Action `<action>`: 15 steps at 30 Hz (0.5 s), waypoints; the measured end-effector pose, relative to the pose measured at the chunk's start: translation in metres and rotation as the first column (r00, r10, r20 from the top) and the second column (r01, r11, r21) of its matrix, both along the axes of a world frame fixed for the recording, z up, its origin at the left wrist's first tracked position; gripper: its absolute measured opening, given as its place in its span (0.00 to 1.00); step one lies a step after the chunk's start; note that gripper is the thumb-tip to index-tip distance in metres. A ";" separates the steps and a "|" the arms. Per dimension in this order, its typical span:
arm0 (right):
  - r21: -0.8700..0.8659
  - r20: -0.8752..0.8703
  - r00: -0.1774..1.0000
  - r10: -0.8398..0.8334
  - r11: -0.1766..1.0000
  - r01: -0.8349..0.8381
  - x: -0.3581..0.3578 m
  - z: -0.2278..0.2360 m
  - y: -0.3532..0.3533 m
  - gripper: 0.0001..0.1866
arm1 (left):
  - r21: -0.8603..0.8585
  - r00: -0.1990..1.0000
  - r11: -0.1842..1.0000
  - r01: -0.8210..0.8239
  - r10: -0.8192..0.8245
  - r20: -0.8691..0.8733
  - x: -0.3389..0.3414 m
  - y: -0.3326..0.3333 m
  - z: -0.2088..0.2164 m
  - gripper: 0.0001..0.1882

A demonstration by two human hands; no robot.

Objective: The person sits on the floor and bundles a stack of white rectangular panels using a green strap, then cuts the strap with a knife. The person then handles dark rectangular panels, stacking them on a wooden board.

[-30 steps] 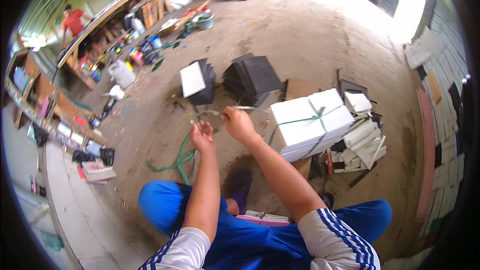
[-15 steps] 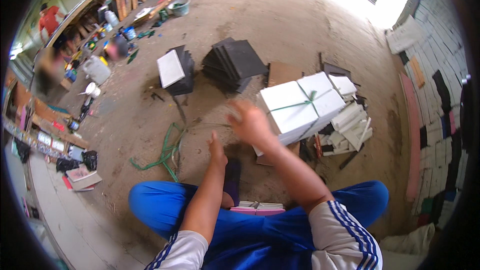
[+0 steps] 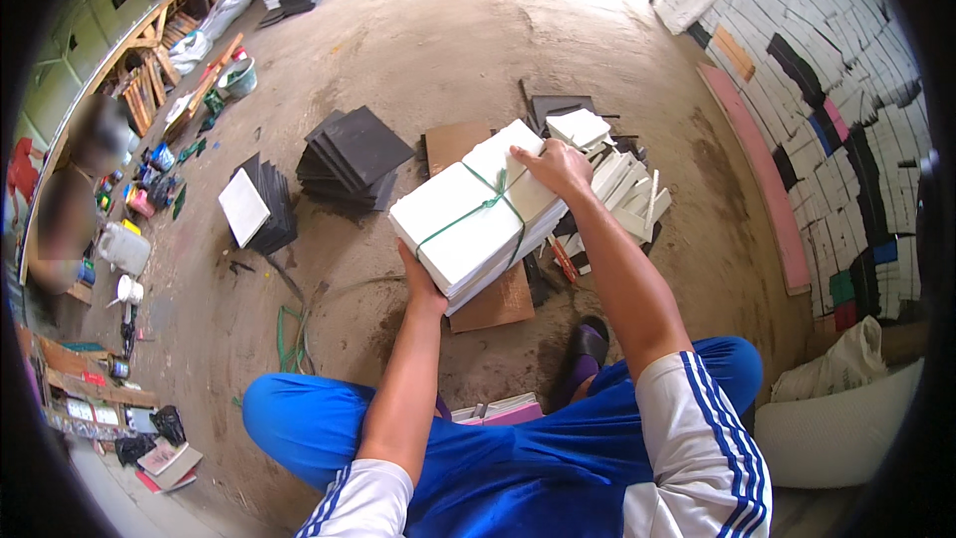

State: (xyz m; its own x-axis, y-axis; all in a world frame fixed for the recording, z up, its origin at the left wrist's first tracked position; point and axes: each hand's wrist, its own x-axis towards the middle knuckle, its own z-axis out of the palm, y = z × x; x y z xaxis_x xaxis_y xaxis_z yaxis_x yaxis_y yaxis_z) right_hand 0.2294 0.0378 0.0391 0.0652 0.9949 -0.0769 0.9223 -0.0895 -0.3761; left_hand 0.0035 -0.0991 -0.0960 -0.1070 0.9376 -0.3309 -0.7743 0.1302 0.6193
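White bundle (image 3: 476, 224) is held between both hands (image 3: 563, 168), the right farther forward

The shirt (image 3: 637, 498) is white, its short sleeves (image 3: 373, 486) lined with dark blue stripes (image 3: 732, 428). The pants (image 3: 498, 478) are loose and bright blue; the visible sandal (image 3: 590, 341) is dark, with purple. Left hand (image 3: 423, 289) and right hand (image 3: 561, 168) are bare.

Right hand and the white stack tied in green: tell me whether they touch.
Touching. The head view shows the right hand gripping the far right end of the white stack, its thumb over the top face.
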 end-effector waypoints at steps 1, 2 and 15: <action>0.022 -0.024 1.000 -0.016 1.000 0.017 0.004 0.007 -0.005 0.45 | 0.031 0.999 0.999 -0.027 0.028 -0.016 0.006 -0.006 0.014 0.44; 0.044 -0.047 0.998 -0.036 0.998 0.038 0.011 0.016 -0.010 0.45 | 0.067 0.999 0.997 -0.035 0.036 -0.011 0.011 -0.006 0.026 0.43; 0.234 -0.881 0.472 -0.026 0.844 0.483 0.281 0.147 -0.097 0.45 | 0.504 0.952 0.814 0.288 -0.300 -0.060 0.198 0.053 0.128 0.47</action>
State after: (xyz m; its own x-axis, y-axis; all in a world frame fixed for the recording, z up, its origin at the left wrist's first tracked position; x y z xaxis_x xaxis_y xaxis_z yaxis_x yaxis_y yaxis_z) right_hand 0.5103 -0.0595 0.1861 0.4542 0.8793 0.1433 0.1147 0.1018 -0.9882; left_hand 0.2018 -0.0465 0.0323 0.2024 0.9599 0.1942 -0.7630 0.0303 0.6457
